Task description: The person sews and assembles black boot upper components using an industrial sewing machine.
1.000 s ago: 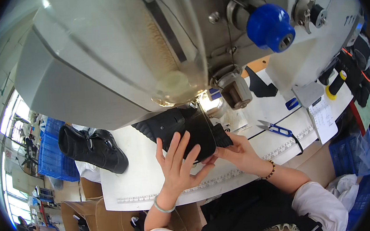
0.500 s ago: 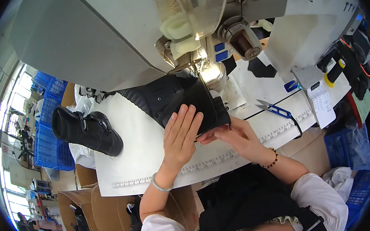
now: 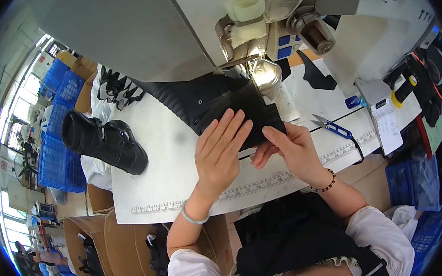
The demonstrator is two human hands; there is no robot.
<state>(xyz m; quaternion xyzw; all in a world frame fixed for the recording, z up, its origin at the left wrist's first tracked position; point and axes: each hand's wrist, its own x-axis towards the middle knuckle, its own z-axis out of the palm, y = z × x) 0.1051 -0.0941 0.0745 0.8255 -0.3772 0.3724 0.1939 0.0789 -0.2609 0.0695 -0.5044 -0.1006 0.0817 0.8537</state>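
A black shoe upper with a ribbed strip and a small eyelet lies on the white table, its far edge under the sewing machine's lit head. My left hand rests flat on its near part, fingers stretched out side by side. At its lower right corner my right hand has the thumb over the edge and the other fingers curled in below. Its fingertips are partly covered, but the hand looks closed on that edge. The needle area is hard to make out in the glare.
A finished black boot lies to the left. Blue thread snips, a yellow-ended thread spool and a notepad are at the right. A ruler strip follows the near edge. Cardboard boxes and blue crates stand left.
The right thumb has come up over the upper's edge, and its fingers have curled. My left hand stays flat on the upper. The whole view has shifted slightly.
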